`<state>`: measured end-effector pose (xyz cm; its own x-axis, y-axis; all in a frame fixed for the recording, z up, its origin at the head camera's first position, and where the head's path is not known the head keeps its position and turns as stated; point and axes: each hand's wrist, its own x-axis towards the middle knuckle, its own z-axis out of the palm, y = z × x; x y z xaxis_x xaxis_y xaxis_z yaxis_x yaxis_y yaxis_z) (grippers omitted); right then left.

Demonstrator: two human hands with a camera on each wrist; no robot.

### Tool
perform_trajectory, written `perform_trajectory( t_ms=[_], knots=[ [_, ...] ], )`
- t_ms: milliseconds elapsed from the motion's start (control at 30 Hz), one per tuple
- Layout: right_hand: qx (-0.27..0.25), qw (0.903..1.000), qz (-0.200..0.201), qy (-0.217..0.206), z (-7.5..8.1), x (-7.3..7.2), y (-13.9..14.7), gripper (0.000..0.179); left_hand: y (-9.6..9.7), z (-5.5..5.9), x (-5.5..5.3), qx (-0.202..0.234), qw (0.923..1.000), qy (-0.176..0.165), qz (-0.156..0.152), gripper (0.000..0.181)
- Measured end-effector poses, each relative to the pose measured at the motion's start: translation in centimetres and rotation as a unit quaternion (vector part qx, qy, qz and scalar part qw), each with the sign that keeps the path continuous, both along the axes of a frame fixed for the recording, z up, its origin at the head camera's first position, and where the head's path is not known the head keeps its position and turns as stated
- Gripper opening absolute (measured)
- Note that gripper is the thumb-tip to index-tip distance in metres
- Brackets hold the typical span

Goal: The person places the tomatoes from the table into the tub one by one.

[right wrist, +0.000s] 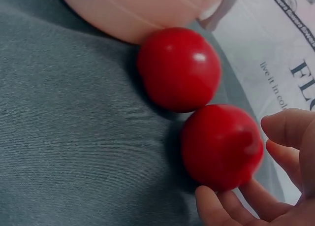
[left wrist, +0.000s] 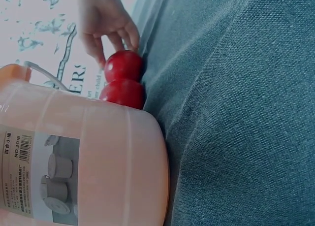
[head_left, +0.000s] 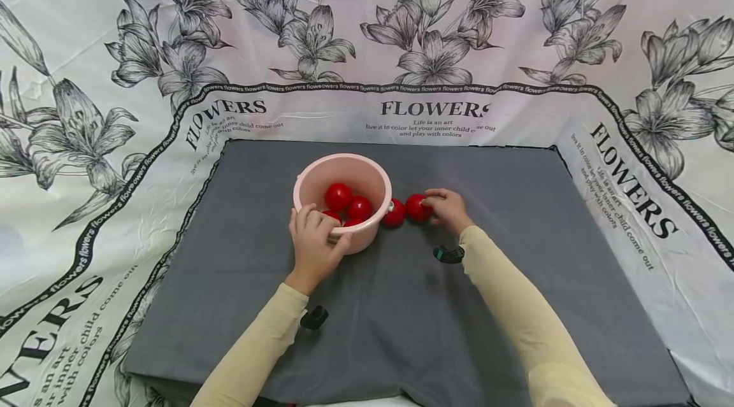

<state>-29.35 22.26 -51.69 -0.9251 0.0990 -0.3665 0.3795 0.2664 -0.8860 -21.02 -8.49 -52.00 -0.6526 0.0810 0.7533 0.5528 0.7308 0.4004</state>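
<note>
A pink plastic bucket [head_left: 343,162] stands upright on the grey cloth, with several smooth, shiny red balls [head_left: 338,196], tomato-like, inside. My left hand [head_left: 314,242] grips its near left rim, fingers over the edge and thumb on the outer wall. Outside, a red ball [right wrist: 179,69] lies against or very near the bucket's right side. Touching that one is a second red ball [right wrist: 221,147]. My right hand [head_left: 449,208] is around the outer ball's far side, fingers spread and loosely bent; in the right wrist view the thumb stands apart from it.
Grey cloth [head_left: 241,279] covers the table. White flower-printed sheeting [head_left: 321,117] rises behind and at both sides. A printed label [left wrist: 42,177] is on the bucket's wall, and a pale handle [left wrist: 47,74] hangs at its side.
</note>
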Motion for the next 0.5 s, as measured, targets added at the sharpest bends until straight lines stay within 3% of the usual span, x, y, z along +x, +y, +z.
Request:
perform_trajectory(
  t_ms=[233,500],
  knots=[
    [-0.012,0.9998,-0.009,-0.010,-0.2,0.1,-0.8,0.050,-0.1,0.1,0.1,0.001,1.0000,0.002,-0.002,0.026],
    [0.014,0.9996,-0.020,-0.011,-0.5,-0.3,-1.4,0.049,-0.1,0.2,0.0,0.002,1.0000,0.002,-0.003,0.025]
  ],
)
